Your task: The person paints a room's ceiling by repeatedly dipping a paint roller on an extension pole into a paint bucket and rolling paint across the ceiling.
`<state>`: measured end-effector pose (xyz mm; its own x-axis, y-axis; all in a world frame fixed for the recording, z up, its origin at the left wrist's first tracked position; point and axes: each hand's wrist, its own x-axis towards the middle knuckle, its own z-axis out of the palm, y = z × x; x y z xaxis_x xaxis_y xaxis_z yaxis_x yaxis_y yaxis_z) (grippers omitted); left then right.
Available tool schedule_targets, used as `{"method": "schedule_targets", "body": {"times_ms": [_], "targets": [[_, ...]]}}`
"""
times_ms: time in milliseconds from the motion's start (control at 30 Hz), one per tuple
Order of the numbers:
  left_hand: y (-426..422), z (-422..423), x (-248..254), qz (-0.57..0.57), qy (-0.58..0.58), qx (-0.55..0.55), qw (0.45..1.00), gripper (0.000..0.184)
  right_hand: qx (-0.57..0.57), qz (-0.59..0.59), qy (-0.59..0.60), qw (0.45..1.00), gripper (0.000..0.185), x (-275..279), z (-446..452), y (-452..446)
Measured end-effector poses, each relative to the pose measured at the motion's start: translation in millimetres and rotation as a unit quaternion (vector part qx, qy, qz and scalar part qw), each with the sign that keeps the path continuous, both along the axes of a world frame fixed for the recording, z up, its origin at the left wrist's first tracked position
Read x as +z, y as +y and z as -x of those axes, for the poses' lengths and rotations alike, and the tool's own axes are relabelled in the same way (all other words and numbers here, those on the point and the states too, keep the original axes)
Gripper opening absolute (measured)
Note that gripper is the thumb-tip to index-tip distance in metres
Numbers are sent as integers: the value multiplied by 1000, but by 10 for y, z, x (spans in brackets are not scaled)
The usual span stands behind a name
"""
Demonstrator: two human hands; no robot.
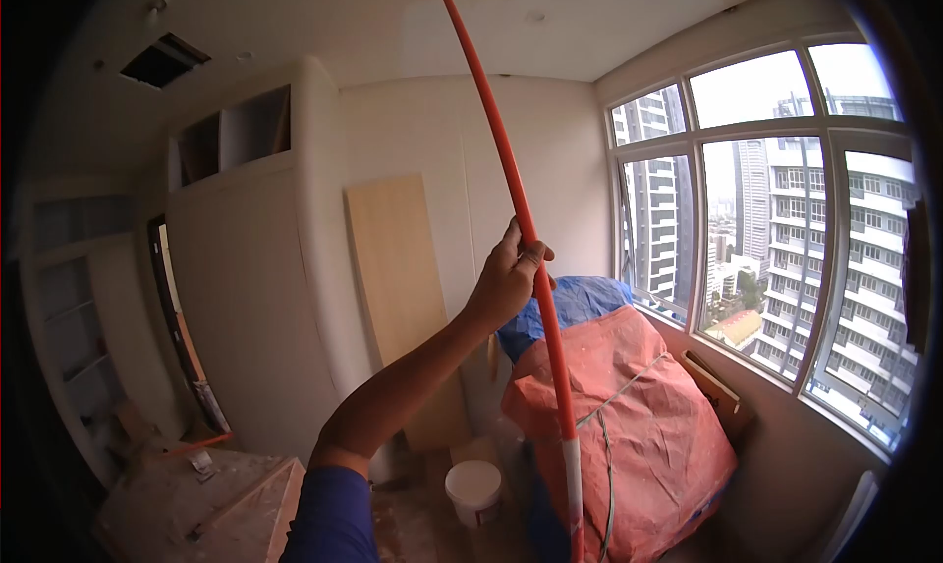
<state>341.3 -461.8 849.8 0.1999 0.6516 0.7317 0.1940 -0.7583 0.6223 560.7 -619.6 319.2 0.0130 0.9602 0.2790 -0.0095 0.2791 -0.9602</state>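
A long red-orange pole (501,140) runs from the top edge, near the ceiling, down to the bottom edge, leaning slightly left at its top. My left hand (516,268) is wrapped round its middle, with the blue-sleeved arm reaching up from the lower left. A yellowish piece shows at the pole's upper end, partly cut off by the frame. Lower down, the pole has a white section (573,475). Behind it stands a bulky pile under a red tarp (638,416) tied with cord, with a blue tarp (589,298) at its top. My right hand is out of view.
A white bucket (473,488) stands on the floor beside the covered pile. A wooden board (398,288) leans on the back wall. Large windows (756,180) line the right side. At lower left is a dusty work surface (231,475). The ceiling has a square opening (165,60).
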Motion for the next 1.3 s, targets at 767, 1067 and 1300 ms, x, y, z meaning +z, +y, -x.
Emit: {"method": "schedule_targets", "body": {"times_ms": [767, 1067, 1300], "targets": [[-590, -222, -76, 39, -50, -19, 998, 33, -47, -118, -5, 992, 41, 434, -49, -464], [-1449, -580, -570, -88, 58, -30, 994, 46, -79, -57, -76, 992, 42, 164, -319, -1251], [-1842, -674, -701, -31, 99, -69, 992, 73, -90, -37, -114, 989, 43, 118, -485, -1512]]}}
